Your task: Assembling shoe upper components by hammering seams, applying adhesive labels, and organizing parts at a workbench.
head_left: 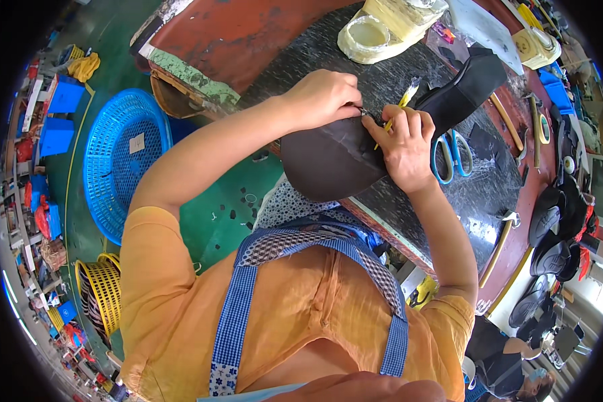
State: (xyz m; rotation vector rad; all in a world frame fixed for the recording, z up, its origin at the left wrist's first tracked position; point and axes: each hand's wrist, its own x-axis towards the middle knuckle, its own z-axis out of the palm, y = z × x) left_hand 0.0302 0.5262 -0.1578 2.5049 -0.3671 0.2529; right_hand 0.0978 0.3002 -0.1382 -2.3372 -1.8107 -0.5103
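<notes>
Dark brown panel (331,161), smooth and rounded in outline, is clamped at its far edge by both my hands, its near part lying out past the table edge toward me. My left hand (323,99) has its fingertips together on that edge; my right hand (407,149) pinches just beside it and also grips a slim yellow stick (407,98). Something small and shiny shows at the fingertips, too small to identify.

Labelling: one white card (137,143), marked in dark characters, sits inside the blue plastic basket (100,181), well left of my grip.

Containers: nearer me on that side, a yellow plastic basket (107,288) holds dark striped material. Beyond my grip, a translucent yellowish tub (409,20) with a round opening stands on the black streaked board (301,60); I cannot tell its contents. Farther right stands a second yellowish container (530,48).

Blue-handled scissors (437,161) lie just right of my right hand; a wooden-handled hammer (497,253) lies farther right and nearer me.
</notes>
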